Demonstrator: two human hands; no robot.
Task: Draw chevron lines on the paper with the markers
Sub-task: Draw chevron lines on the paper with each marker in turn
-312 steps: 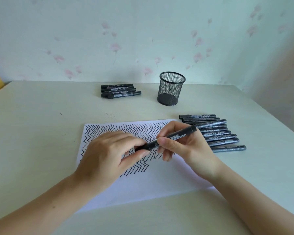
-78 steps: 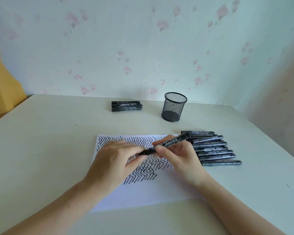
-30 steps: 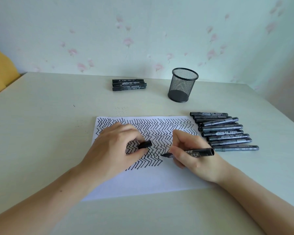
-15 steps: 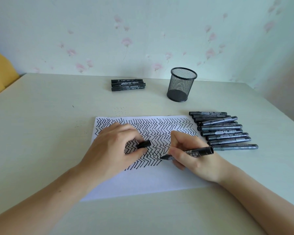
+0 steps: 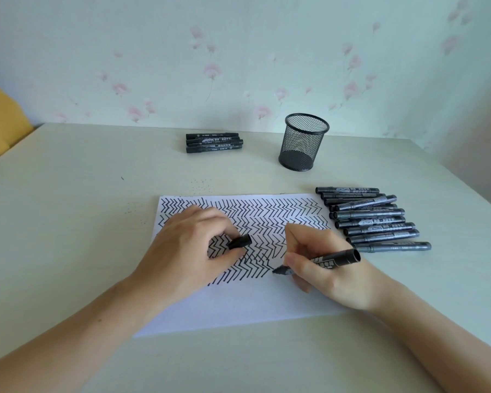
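Since a moment ago, only the tip moved, now nearer the last chevron row's end. On the pale worktop [image 5: 68, 222], the white patterned paper sheet [image 5: 238, 307] lies flat under the left hand [image 5: 182, 259], fingers pinching the black cap [image 5: 240, 241]. The right hand [image 5: 329, 276] grips the black marker [image 5: 335, 258] for drawing.

Both forearms were bare up to the picture's lower edge, with no sleeve, watch, ring or bracelet showing, and the left hand [image 5: 187, 251] and the right hand [image 5: 329, 275] had short, plain nails without any polish.
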